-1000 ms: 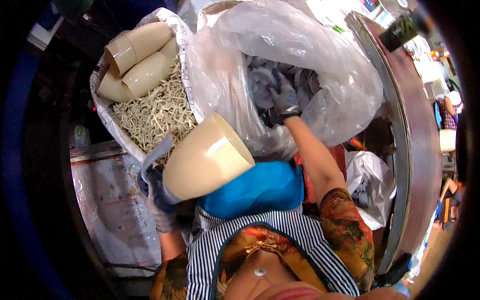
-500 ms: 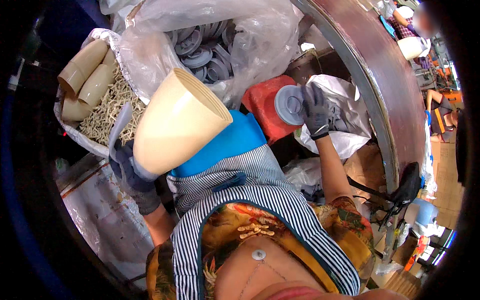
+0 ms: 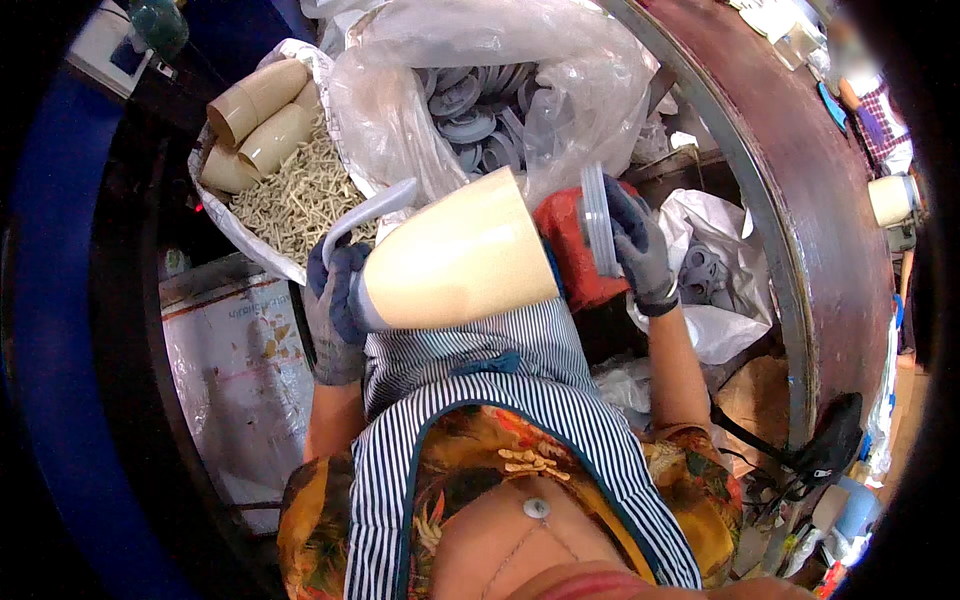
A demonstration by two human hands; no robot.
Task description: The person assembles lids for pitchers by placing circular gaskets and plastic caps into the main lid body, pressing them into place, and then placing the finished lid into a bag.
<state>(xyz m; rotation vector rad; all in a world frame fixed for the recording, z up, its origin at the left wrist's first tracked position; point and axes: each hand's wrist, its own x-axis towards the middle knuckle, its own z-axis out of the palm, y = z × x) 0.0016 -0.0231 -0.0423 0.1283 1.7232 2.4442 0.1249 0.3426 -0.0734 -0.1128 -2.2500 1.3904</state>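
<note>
My left hand (image 3: 338, 315), in a dark-palmed grey work glove, is closed around the grey handle and base end of a cream plastic jug (image 3: 460, 260). The jug lies sideways over my lap, its wide end facing right. A grey round lid (image 3: 597, 220) stands on edge in my right hand (image 3: 643, 250), also gloved, with the fingers gripping its right side. The lid faces the jug's wide end, with a gap between them. A red object (image 3: 572, 250) sits behind the lid, partly hidden by it.
At the left, a white sack (image 3: 240, 240) holds cream cups and many small beige pieces. A plastic-lined bag of grey lids (image 3: 465, 110) is ahead. To the right are a white bag (image 3: 740, 325) with grey parts and a curved metal-edged table (image 3: 745, 150). A co-worker (image 3: 880, 125) is beyond.
The jug has swung from tilted upward to nearly level, its wide end now facing right. My right hand has turned the lid from face-on to edge-on toward the jug.
</note>
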